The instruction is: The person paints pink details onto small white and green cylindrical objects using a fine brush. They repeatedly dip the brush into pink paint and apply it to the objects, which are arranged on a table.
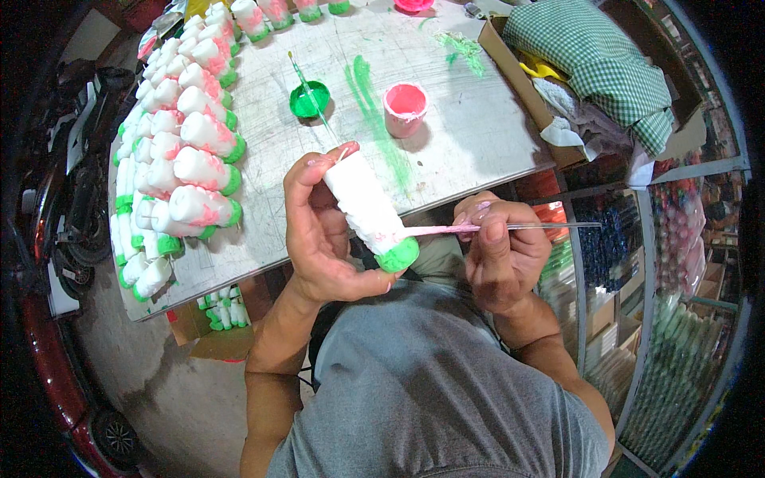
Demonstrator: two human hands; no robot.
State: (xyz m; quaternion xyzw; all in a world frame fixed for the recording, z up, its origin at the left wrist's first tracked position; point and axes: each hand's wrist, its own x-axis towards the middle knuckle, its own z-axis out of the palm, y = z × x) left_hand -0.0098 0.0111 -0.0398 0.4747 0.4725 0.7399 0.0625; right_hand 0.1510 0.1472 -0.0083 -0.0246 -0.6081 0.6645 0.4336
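My left hand (pixel 323 239) grips a white pillar candle (pixel 362 195) by its two ends, over the table's near edge. The candle is tilted, its wick end up and to the left, its green-painted end down and to the right. A little pink shows just above the green. Between the fingertips of my right hand (pixel 504 251) is a thin paintbrush (pixel 446 229) with a clear handle. Its pink-coated tip touches the candle near the green band. Beyond my hands stand a cup of pink paint (pixel 406 109) and a small bowl of green paint (pixel 309 100) with another brush resting in it.
Rows of candles (pixel 199 167) painted pink and green lie stacked along the table's left side. A cardboard box (pixel 518 80) with cloths and a checked green cushion (pixel 594 60) sits at the right. Below the table is a box of candles (pixel 227 311); shelves (pixel 645 319) stand at right.
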